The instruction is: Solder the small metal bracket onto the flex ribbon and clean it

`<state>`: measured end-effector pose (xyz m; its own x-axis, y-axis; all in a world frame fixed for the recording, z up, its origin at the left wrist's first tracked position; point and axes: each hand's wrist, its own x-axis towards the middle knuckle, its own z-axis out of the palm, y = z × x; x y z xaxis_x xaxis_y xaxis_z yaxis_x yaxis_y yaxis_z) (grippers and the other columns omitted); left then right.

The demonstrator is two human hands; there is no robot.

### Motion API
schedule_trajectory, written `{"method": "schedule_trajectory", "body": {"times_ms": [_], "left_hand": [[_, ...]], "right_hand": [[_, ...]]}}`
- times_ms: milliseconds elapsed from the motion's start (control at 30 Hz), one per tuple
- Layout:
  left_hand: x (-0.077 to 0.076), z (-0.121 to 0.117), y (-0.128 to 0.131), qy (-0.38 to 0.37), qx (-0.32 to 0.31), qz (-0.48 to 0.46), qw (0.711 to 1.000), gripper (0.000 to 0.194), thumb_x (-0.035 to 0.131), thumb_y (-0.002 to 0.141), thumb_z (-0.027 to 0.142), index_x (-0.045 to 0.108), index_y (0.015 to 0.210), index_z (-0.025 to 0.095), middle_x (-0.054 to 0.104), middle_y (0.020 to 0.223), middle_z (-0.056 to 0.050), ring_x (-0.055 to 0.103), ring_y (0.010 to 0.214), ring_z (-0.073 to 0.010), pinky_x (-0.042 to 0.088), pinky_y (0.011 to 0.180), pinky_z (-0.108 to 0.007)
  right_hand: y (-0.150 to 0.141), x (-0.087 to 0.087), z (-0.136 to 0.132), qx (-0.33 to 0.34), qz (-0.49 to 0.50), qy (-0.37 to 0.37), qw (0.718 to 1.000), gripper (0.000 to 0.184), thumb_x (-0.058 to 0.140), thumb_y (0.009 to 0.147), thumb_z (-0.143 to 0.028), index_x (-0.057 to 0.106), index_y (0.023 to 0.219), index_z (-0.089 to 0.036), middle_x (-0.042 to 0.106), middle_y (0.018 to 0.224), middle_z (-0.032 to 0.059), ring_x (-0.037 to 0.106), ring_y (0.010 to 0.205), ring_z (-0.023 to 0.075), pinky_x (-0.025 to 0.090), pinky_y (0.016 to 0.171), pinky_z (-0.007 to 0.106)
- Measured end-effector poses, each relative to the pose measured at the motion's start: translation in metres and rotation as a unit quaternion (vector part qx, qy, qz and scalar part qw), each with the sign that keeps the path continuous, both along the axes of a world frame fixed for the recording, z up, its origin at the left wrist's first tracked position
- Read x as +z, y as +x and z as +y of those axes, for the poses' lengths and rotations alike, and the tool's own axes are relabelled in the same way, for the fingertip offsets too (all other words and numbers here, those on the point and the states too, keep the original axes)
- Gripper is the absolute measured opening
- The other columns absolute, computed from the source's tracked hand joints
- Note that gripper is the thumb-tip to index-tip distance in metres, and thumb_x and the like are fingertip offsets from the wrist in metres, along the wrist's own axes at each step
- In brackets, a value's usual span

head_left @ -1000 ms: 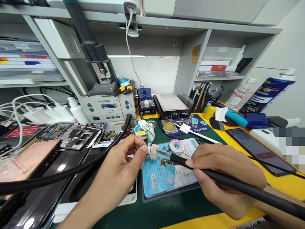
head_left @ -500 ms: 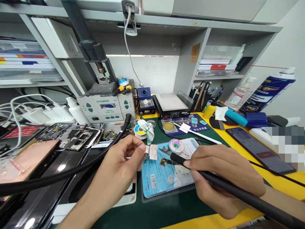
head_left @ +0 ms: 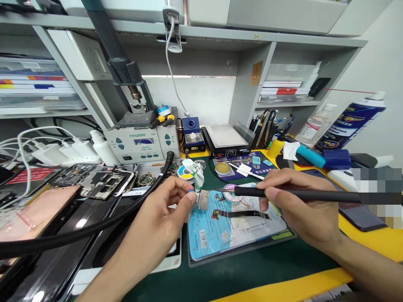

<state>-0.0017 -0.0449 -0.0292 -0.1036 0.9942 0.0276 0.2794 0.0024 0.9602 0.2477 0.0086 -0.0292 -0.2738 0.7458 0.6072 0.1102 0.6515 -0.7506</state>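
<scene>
My left hand [head_left: 162, 222] pinches a small silver piece wrapped in white tape [head_left: 202, 199], holding it up above the edge of a blue printed repair mat [head_left: 201, 235]. My right hand [head_left: 297, 205] grips a black soldering iron [head_left: 299, 194] level, with its thin metal tip a short gap from the piece. A black flexible flat cable [head_left: 242, 214] lies on the mat below the iron. The right hand's fingers partly hide a spool of solder wick [head_left: 231, 193].
A thick black hose [head_left: 94, 226] runs past my left forearm. Opened phones [head_left: 91, 181] lie at left, with a rework station [head_left: 135, 142] behind them. A solder spool [head_left: 185, 172] and cloth [head_left: 197, 173] stand behind the piece. A phone [head_left: 362, 218] lies at right.
My right hand has swung the iron from a downward slant to level, bringing its tip close to the piece. The flat cable is now uncovered. My left hand has barely moved.
</scene>
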Motion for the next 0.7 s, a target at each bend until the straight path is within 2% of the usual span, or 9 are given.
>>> {"method": "schedule_trajectory", "body": {"times_ms": [300,500,600,700], "left_hand": [[0.0,0.006,-0.008,0.047,0.005,0.031,0.998,0.02,0.059,0.093,0.042,0.054,0.103,0.025,0.058,0.075,0.003,0.055,0.062,-0.0141,0.042,0.052,-0.024],[0.0,0.015,-0.024,0.131,0.107,0.144,0.975,0.029,0.059,0.093,0.041,0.053,0.116,0.025,0.057,0.075,0.003,0.057,0.065,-0.0167,0.039,0.051,-0.025],[0.0,0.019,-0.027,0.143,0.115,0.173,0.968,0.033,0.058,0.093,0.041,0.054,0.121,0.024,0.056,0.076,0.003,0.055,0.062,-0.0162,0.041,0.052,-0.026],[0.001,0.022,-0.025,0.166,0.125,0.159,0.965,0.032,0.059,0.092,0.04,0.054,0.12,0.025,0.055,0.075,0.003,0.056,0.065,-0.0172,0.042,0.052,-0.025]], "right_hand": [[-0.001,0.001,0.004,-0.021,0.028,-0.028,0.999,0.016,0.063,0.089,-0.013,0.076,0.086,-0.022,0.068,0.062,0.001,0.064,0.053,0.0167,0.049,0.056,0.031],[0.0,0.006,0.012,-0.034,0.076,-0.036,0.996,0.017,0.062,0.085,-0.012,0.075,0.08,-0.02,0.067,0.057,-0.0005,0.063,0.049,0.0155,0.05,0.053,0.029],[0.0,0.008,0.016,-0.04,0.089,-0.035,0.995,0.015,0.062,0.083,-0.012,0.074,0.076,-0.018,0.065,0.054,-0.0013,0.061,0.046,0.0144,0.05,0.05,0.028],[0.0,0.01,0.022,-0.04,0.115,-0.085,0.989,0.01,0.065,0.081,-0.017,0.072,0.074,-0.016,0.063,0.052,-0.0014,0.059,0.042,0.0144,0.049,0.045,0.028]]}}
